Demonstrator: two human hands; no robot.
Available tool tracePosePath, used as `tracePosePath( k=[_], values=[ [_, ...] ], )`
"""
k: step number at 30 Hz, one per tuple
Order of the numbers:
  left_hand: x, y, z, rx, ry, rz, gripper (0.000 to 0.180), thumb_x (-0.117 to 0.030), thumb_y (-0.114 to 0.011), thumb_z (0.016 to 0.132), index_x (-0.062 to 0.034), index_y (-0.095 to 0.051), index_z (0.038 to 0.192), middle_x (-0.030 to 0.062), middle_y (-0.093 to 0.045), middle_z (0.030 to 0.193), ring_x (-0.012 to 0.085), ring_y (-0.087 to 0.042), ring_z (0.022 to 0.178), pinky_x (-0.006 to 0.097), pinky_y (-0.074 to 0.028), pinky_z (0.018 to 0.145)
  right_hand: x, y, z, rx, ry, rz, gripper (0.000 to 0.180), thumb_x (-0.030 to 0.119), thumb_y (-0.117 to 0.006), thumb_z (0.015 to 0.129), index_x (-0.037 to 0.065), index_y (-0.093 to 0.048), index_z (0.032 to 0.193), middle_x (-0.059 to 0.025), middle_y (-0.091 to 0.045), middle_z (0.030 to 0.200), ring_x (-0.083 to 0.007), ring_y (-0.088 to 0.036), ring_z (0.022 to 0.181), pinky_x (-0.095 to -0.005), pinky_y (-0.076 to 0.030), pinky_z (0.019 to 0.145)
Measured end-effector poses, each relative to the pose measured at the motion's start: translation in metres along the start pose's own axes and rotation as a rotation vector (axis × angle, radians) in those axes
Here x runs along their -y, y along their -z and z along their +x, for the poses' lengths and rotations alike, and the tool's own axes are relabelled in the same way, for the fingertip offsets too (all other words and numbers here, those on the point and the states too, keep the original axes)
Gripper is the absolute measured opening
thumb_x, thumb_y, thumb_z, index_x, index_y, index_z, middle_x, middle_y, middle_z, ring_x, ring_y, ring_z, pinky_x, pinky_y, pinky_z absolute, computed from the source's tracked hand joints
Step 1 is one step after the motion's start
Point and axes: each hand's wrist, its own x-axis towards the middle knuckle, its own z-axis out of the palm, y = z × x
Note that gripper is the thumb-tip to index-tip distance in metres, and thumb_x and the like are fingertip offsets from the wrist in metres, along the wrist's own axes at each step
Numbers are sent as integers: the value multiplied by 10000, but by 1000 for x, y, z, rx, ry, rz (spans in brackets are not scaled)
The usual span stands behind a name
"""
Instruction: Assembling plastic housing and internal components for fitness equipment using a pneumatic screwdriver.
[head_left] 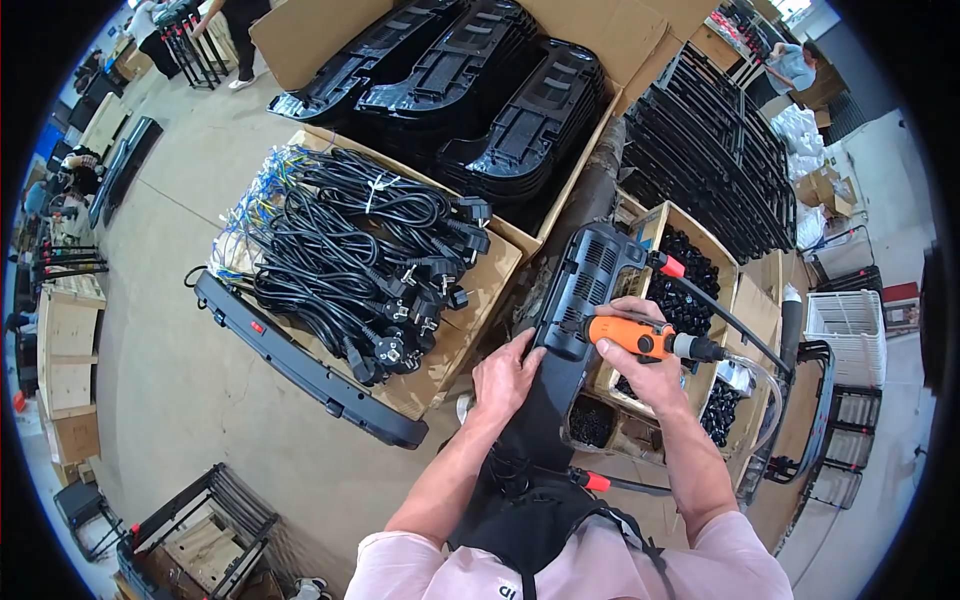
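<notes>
In my right hand (pixel 645 370) is an orange power screwdriver (pixel 625 336), my fingers wrapped round its body. Its left end points at the lower part of a black plastic housing (pixel 592 268) with vent slots; the tip itself I cannot make out. My left hand (pixel 505 378) grips the lower left edge of this housing, thumb and forefinger against it. The housing lies on a black frame with red-tipped tubes (pixel 672 266), in front of my body. A clear hose (pixel 772 395) hangs near the right end of the screwdriver.
Left of the housing, bundled black power cords (pixel 340 240) lie on cardboard beside a long black panel (pixel 300 355). Behind stands a carton of black plastic shells (pixel 440 70). Wooden bins of small black parts (pixel 680 290) stand at right, black frames (pixel 715 150) beyond. Other people work far back.
</notes>
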Motion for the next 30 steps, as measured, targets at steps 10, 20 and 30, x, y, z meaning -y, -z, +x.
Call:
tracePosePath(
  k=[10, 20, 30],
  values=[
    [26, -20, 3, -119, -102, -81, 399, -339, -720, 981, -143, -735, 1328, 188, -765, 1100, 382, -738, 1014, 482, -590, 870, -18, -1, 9, 42, 54, -153, 520, 70, -817, 893, 38, -571, 1350, -111, -690, 1296, -217, -655, 1213, -387, -527, 1078],
    [22, -17, 5, -117, -84, -136, 377, -331, -722, 981, -183, -740, 1327, 156, -763, 1059, 372, -735, 969, 453, -584, 838, 1, -12, 8, 1, -17, -17, 548, 84, -812, 879, 27, -554, 1360, -178, -705, 1304, -260, -656, 1244, -427, -487, 1135],
    [22, -19, 2, -153, -169, -75, 362, -310, -745, 970, -169, -750, 1304, 144, -733, 903, 364, -722, 852, 473, -570, 743, 1, -6, 2, 39, -5, -50, 534, 59, -821, 898, 24, -560, 1363, -153, -697, 1318, -235, -655, 1237, -393, -523, 1091]
  ],
)
